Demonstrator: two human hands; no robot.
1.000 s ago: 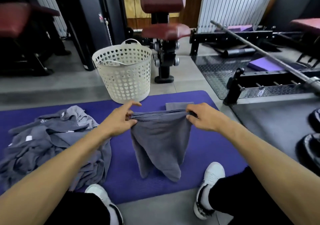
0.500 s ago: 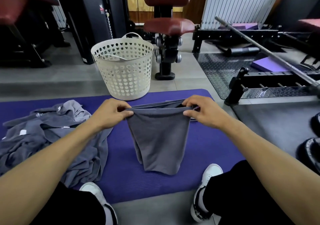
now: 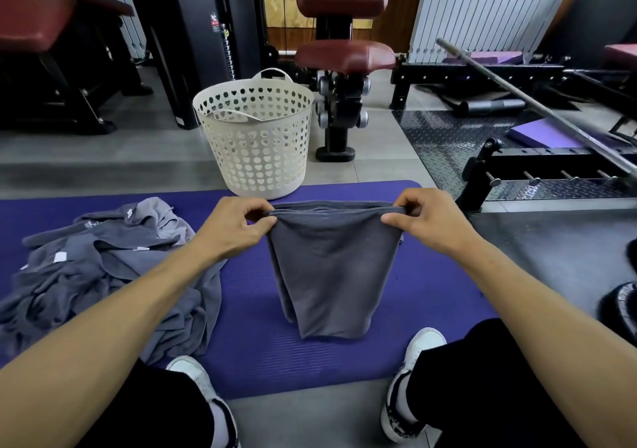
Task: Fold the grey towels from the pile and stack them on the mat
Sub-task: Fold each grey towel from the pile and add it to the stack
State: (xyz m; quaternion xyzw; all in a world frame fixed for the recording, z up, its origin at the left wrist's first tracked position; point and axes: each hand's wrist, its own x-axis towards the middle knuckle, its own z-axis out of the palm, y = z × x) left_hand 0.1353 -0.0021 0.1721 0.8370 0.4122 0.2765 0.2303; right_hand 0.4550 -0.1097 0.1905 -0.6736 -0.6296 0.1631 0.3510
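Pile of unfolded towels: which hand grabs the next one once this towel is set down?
Left, probably. The left hand is next to the pile; the right hand would have to cross the held towel.

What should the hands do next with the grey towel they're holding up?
Probably lower it flat onto the purple foam mat: both the left hand and right hand pinch the half-folded grey towel by its top edge, and it hangs above the mat.

**Gym floor surroundings**

A white perforated laundry basket (image 3: 256, 144) stands on grey floor. Behind it is a maroon padded machine seat (image 3: 344, 55). A steel barbell (image 3: 537, 106) slants at right, above a purple block (image 3: 544, 134).
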